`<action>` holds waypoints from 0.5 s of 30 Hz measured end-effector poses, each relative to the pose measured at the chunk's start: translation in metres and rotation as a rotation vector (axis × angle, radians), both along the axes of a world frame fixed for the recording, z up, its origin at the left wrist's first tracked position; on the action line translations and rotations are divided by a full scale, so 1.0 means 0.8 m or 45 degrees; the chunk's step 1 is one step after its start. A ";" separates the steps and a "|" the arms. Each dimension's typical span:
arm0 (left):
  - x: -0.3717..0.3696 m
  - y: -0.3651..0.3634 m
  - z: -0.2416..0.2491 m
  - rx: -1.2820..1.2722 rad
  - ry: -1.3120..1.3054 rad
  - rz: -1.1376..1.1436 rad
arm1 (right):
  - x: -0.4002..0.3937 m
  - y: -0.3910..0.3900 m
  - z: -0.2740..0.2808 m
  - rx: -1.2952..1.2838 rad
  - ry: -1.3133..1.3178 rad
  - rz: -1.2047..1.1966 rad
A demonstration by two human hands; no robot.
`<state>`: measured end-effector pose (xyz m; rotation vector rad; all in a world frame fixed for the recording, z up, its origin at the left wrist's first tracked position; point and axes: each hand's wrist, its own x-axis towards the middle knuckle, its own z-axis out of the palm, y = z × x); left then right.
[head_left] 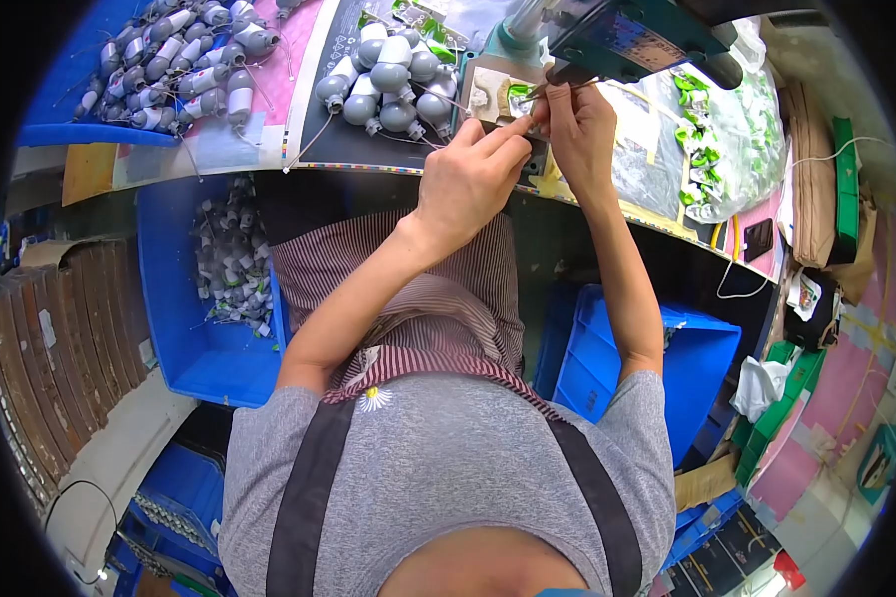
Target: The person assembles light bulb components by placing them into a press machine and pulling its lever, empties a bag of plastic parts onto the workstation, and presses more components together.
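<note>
Both hands meet at the base of a green bench press (622, 45), beside a small fixture (490, 92) holding a bright green and white part (520, 97). My right hand (579, 129) is closed in a pinch over the part, and a thin metallic piece shows at its fingertips. My left hand (473, 174) reaches in from the left, fingers closed together and index fingertip close to the right fingers; what it holds, if anything, I cannot tell. Left of the fixture lies a cluster of grey and white bulb-shaped pieces (393, 78) with thin wires.
A blue bin (65, 134) at upper left holds many similar pieces. Another blue bin (209, 363) stands below the table edge with more. A clear plastic bag (737, 169) and green parts (695, 129) lie right of the press, near a phone (758, 239).
</note>
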<state>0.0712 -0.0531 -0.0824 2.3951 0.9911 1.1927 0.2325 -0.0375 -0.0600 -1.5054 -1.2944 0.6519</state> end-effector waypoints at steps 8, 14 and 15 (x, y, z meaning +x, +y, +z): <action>0.001 0.003 0.011 -0.064 -0.269 0.015 | 0.002 -0.001 -0.001 -0.018 0.299 0.001; 0.000 0.042 0.011 -0.903 -0.674 0.116 | 0.084 0.031 0.074 0.173 0.412 0.071; 0.003 0.046 0.006 -0.901 -0.676 0.119 | 0.114 0.043 0.080 0.196 0.343 0.123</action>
